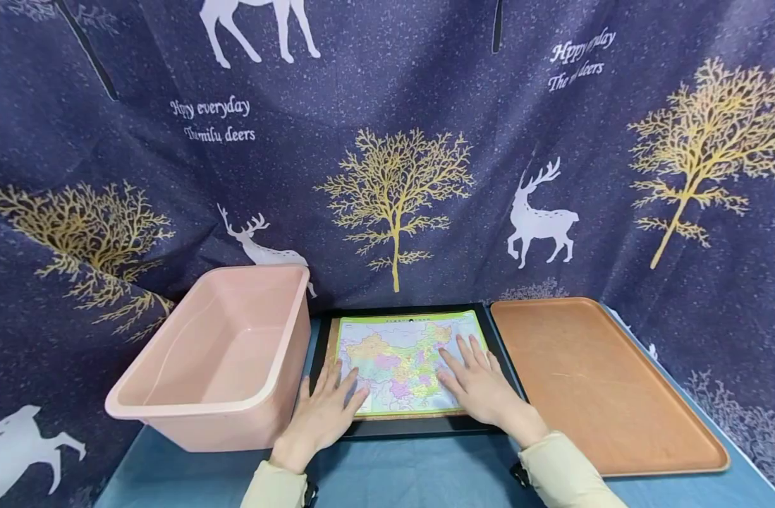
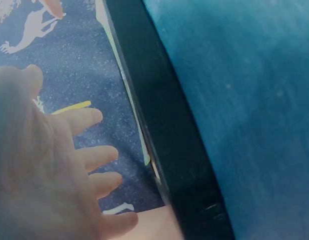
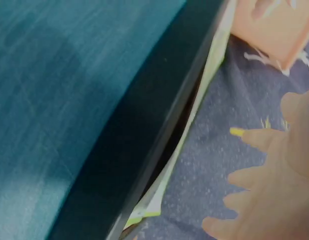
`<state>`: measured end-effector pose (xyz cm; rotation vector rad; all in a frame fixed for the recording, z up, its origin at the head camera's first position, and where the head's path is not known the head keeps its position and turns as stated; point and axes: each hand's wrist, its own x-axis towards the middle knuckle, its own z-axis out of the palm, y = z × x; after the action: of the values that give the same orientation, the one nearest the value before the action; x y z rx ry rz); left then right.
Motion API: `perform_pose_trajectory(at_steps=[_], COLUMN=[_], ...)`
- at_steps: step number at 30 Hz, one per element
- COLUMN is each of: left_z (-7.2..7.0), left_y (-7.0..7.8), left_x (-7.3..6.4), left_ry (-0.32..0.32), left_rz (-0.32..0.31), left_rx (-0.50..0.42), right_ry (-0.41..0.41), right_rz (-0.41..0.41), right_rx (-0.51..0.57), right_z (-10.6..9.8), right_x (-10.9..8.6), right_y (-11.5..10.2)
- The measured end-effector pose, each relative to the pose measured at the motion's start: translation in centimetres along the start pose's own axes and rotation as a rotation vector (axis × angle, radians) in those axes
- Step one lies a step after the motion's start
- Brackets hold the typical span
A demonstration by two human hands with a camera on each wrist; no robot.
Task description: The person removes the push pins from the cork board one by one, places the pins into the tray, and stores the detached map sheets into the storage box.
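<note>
A colourful map sheet with a yellow-green border lies within a black rectangular frame on the table. Over the map's lower left part is my left hand, fingers straight and spread. My right hand lies over the map's right side, its fingers also spread. Neither hand grips anything; whether the palms touch the sheet cannot be told. In the right wrist view, the sheet's near edge stands slightly bowed off the black frame. A brownish strip shows beside the map's left edge.
A deep pink basin stands close to the frame's left side. To the right lies a flat brown tray. Blue cloth covers the table, and a dark blue curtain with deer and trees hangs behind.
</note>
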<state>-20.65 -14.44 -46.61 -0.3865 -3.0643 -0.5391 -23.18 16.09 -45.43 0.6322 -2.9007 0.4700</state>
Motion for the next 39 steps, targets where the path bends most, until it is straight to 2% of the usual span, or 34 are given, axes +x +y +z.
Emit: perform_pose_trajectory(at_steps=[7,13,20,30,34,39], left_z=[0.5,0.7,0.7,0.6,0.6,0.8], left_y=[-0.2,-0.1,0.1,0.2,0.0,-0.2], left_x=[0.2,0.5,0.9,1.2,1.4,1.3], left_ry=[-0.04,-0.061,-0.069,-0.071,-0.059,-0.06], left_rz=[-0.012,-0.022,-0.044,-0.008,-0.015,-0.037], left_rx=[-0.035,-0.068,-0.101,-0.177,-0.158,-0.12], right_ry=[-0.07,-0.143,-0.19,-0.197,-0.203,-0.209], right_rz=[-0.079,-0.161,-0.254,-0.352,-0.387,-0.381], right_rx=[-0.03,-0.055,-0.033,-0.055,-0.072,-0.092], right_z=[0.6,0.0,-0.8,-0.7,-0.6,-0.4], right_x=[0.9,1.8,3.2,6.3,7.7,9.5], right_y=[-0.4,-0.5,0.0,0.7,0.5,0.8])
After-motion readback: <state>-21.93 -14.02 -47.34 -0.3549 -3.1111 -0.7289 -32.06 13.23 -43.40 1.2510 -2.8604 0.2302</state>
